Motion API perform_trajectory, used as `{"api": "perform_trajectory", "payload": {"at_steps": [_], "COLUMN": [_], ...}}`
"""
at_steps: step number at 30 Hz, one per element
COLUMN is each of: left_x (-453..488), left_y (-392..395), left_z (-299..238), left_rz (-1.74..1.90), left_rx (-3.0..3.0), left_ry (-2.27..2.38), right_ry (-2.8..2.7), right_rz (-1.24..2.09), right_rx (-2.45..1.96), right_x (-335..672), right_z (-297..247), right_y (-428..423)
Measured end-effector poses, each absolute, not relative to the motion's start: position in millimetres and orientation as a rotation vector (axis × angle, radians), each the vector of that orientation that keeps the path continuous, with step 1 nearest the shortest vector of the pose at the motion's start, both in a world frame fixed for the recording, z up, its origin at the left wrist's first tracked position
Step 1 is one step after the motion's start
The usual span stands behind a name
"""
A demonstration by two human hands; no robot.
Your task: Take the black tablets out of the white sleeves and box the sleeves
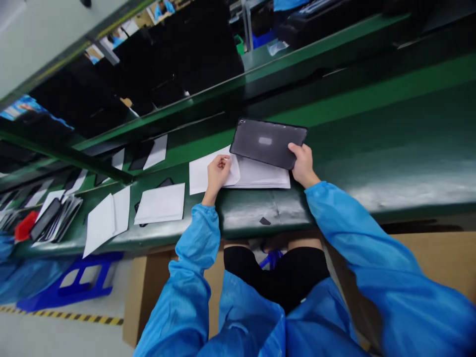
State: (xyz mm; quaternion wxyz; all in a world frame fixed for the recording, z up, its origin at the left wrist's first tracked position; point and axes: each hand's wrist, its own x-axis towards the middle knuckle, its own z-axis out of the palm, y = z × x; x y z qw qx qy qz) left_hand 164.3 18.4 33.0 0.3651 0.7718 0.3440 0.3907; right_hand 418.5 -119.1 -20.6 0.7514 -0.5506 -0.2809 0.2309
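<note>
My right hand [303, 163] grips the near right corner of a dark grey tablet [266, 141], back side up, held just over a stack of white sleeves [260, 176] on the green bench. My left hand [217, 171] pinches the edge of the top white sheet [203, 173] of that stack, fingers curled on it. Both arms wear blue sleeves.
Left of the stack lie more white sleeves [159, 203] and folded white sheets [106, 220], then a pile of dark devices [50, 218] beside something red [24, 225]. A green conveyor [372, 94] runs behind. Cardboard boxes [145, 287] and a blue pallet [74, 282] sit below the bench.
</note>
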Motion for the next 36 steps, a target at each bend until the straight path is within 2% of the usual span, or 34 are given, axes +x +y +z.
{"api": "perform_trajectory", "payload": {"at_steps": [11, 18, 22, 31, 36], "left_x": [162, 158, 160, 163, 191], "left_y": [9, -17, -29, -49, -78], "left_z": [30, 44, 45, 54, 62], "left_rz": [1.311, 1.289, 1.213, 1.23, 1.251], "left_rx": [2.097, 2.221, 2.297, 2.287, 2.299], "left_ry": [0.835, 0.775, 0.692, 0.729, 0.625], "right_ry": [-0.85, -0.85, -0.928, -1.213, -1.216], "right_rz": [0.733, 0.816, 0.986, 1.434, 1.444], "right_rx": [-1.274, -1.319, -1.337, -0.988, -0.916], "right_x": [419, 412, 410, 402, 400], "right_z": [-11, 0, 9, 34, 32], "right_y": [-141, -149, -152, -148, -145]}}
